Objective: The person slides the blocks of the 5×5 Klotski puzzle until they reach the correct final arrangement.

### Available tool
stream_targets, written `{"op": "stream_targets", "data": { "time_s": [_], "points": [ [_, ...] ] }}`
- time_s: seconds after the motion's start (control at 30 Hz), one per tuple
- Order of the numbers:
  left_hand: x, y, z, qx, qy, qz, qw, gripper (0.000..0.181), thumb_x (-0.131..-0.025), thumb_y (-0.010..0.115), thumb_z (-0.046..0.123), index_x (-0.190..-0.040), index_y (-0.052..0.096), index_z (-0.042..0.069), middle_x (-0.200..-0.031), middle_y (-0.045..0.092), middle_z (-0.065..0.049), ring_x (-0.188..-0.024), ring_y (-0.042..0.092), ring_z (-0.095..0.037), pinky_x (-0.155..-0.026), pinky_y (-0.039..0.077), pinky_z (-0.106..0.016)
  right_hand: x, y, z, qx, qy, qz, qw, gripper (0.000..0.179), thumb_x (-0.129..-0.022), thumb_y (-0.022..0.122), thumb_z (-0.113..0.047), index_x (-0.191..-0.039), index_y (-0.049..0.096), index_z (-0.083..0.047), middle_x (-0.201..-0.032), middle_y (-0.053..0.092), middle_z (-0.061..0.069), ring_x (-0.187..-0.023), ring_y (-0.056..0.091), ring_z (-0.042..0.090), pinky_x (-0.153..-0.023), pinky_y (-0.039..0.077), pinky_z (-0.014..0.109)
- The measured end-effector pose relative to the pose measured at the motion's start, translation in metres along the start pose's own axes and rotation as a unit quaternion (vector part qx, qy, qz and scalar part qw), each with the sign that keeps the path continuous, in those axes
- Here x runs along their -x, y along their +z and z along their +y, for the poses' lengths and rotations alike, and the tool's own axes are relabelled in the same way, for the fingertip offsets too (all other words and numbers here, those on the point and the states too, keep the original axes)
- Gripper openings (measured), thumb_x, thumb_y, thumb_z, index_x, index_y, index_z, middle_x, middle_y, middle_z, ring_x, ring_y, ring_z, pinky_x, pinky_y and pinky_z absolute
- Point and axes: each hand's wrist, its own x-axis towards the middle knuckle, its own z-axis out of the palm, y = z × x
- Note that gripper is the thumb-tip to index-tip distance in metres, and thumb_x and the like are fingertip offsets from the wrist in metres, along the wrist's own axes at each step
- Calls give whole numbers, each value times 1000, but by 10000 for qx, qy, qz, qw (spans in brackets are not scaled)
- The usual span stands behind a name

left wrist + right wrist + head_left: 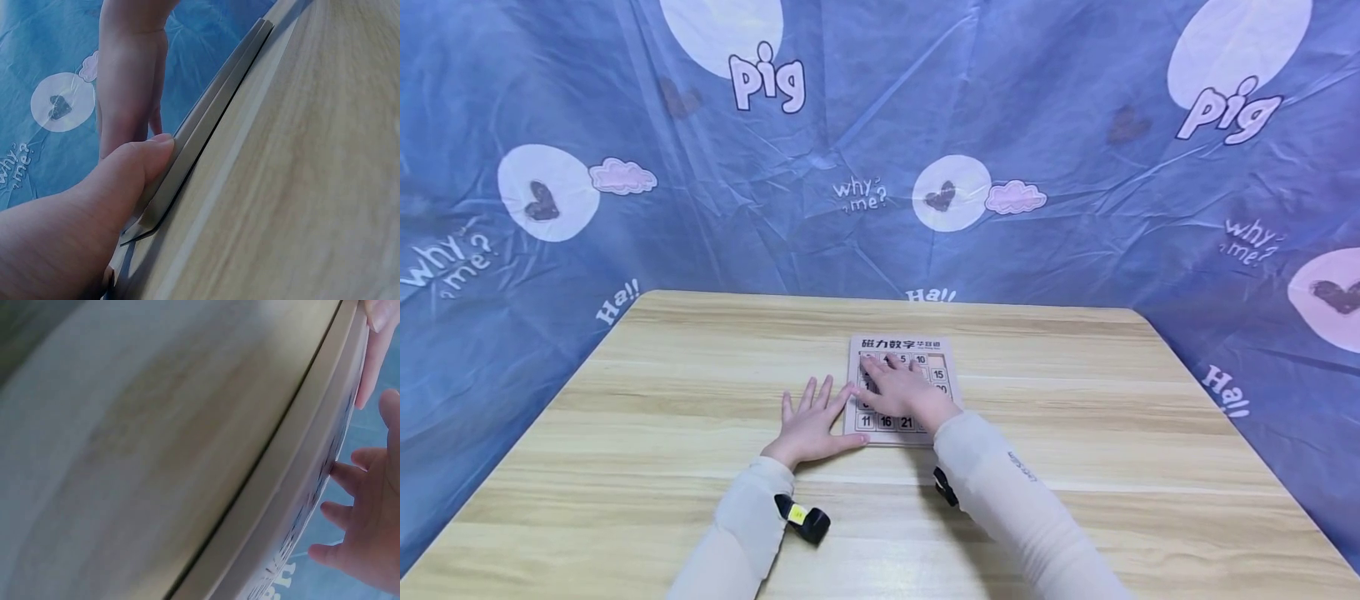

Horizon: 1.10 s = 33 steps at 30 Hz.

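A number sliding puzzle [880, 438] lies flat on the table, its tiles set in a pale frame with Chinese lettering on top. My left hand [808, 433] is beside its left edge with fingers spread; in the left wrist view the thumb [156, 150] rests on the near-left rim. Over the tiles reaches my right hand [901, 390], covering many numbers. Its extended fingers [347, 478] touch the upper rows, as the right wrist view shows. A bare slot [936, 360] shows at the top right corner, above tile 15 [938, 375].
The wood-grain table [700, 375] spreads around the puzzle on all sides. Behind and beside it hangs a blue printed cloth [865, 108]. A black wrist camera [805, 521] sits on the left sleeve.
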Motion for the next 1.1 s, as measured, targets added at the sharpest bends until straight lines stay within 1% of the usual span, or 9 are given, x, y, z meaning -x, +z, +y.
{"op": "stream_targets", "data": {
  "time_s": [0.37, 0.73, 0.83, 0.93, 1.0, 1.1],
  "points": [
    [0, 0, -1, -15, -32, 5, 10000, 90, -66, 40, 75, -138, 20, 25, -142, 9, -12, -127, -3, -32, -91, -11, -59, 10, 0, 12, 30, 96, 81, 9999, 67, -87, 26, -56, -139, 15, -16, -141, 19, 1, -127, 11, 31, -97, 6, 55],
    [0, 0, 1, 22, 11, 31, 10000, 90, -66, 41, 75, -138, 21, 25, -142, 10, -12, -127, -2, -32, -92, -10, -58, 15, 1, 19, -53, 204, 112, 9997, 69, -86, 27, -58, -139, 14, -16, -140, 21, 2, -126, 11, 31, -97, 6, 54],
    [0, 1, 1, 21, 20, 22, 10000, 90, -66, 41, 75, -138, 21, 24, -142, 10, -12, -127, -2, -32, -92, -10, -58, 19, 2, 19, -66, 109, 161, 9998, 68, -86, 27, -58, -139, 16, -16, -140, 21, 3, -126, 11, 32, -97, 7, 55],
    [0, 1, -1, -13, 5, 24, 10000, 90, -66, 41, 75, -138, 21, 24, -142, 10, -12, -127, -2, -33, -92, -10, -59, 25, 3, 16, -115, -82, 207, 9997, 67, -86, 26, -57, -139, 18, -16, -140, 20, 3, -126, 11, 32, -97, 7, 55],
    [-1, 1, -2, -65, 0, 21, 10000, 90, -66, 40, 75, -138, 20, 25, -142, 9, -12, -127, -2, -33, -92, -10, -59, 33, 4, 13, -122, -287, 221, 9993, 67, -86, 25, -57, -139, 18, -16, -140, 20, 2, -126, 12, 31, -96, 8, 56],
    [-1, 1, -2, -93, 20, 29, 10000, 90, -66, 40, 75, -138, 20, 24, -142, 9, -12, -127, -2, -33, -91, -10, -59, 46, 5, 5, -162, -718, 222, 9970, 67, -86, 25, -57, -138, 19, -15, -140, 22, 1, -126, 14, 31, -96, 9, 56]
  ]
}}
